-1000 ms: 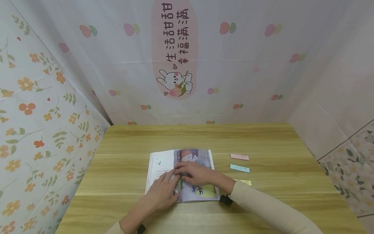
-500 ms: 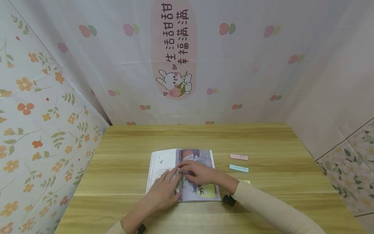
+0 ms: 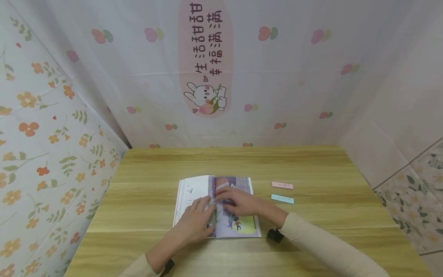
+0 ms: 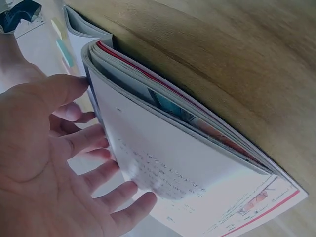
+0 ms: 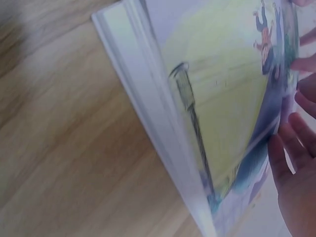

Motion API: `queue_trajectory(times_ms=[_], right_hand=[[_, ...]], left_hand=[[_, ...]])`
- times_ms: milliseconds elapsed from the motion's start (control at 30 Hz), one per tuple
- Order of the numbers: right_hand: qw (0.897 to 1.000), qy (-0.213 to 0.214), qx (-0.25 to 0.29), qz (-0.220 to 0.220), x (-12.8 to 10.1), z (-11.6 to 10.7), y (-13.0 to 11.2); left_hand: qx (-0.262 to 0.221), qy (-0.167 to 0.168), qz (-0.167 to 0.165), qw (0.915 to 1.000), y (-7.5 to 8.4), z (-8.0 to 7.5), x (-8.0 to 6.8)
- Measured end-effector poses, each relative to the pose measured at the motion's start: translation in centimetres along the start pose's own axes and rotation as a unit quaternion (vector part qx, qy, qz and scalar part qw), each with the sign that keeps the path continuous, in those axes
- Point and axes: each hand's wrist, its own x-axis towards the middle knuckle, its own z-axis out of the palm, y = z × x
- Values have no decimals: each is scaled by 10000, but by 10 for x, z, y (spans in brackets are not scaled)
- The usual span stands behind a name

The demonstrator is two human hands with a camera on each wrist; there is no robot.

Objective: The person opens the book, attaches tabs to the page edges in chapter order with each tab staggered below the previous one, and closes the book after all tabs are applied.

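An open picture book (image 3: 199, 186) lies on the table, with a mostly white text page on the left and a coloured illustration on the right. My left hand (image 3: 195, 223) rests on the left page beside the centre fold, fingers fairly straight. Across the fold, my right hand (image 3: 240, 202) touches the illustrated page with slightly bent fingers. In the left wrist view the left hand's fingertips (image 4: 143, 202) meet the page, and the pages bulge at the spine. The right wrist view has the right hand (image 5: 296, 163) at the fold, beyond a drawn lamp post.
Right of the book lie a pink paper slip (image 3: 282, 185) and a blue slip (image 3: 282, 199). A yellow slip (image 4: 58, 28) shows in the left wrist view. Floral cloths hang behind the wooden table (image 3: 155, 165) and at its sides.
My right hand has slid a little to the right, and the gap between the hands has widened. The right forearm now covers the yellow slip in the head view.
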Motion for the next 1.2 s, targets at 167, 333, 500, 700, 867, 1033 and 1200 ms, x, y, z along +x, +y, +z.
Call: queue_trajectory(times_ms=[167,333,500,700,867,1033,1200], right_hand=[[9995,295,106,41,-8,-6,10],[9978,590,239,-178,-19,-12,18],[9961,685,545,-124,-30,-18,21],[9942,670,825,145,-39,-26,18],[9916,606,1009,539,-47,-30,20],[9883,754,1084,769,-56,-35,25],[9857,1079,917,913,-68,-44,32]], left_hand=[[-183,27,49,9998,-1,2,4],[-175,382,602,9973,-6,5,9],[-343,634,1235,9897,-10,6,14],[-524,520,1228,9897,-9,8,15],[-478,463,1215,9904,-9,10,17],[-421,472,1288,9897,-7,10,18],[-361,568,1324,9889,-5,11,17]])
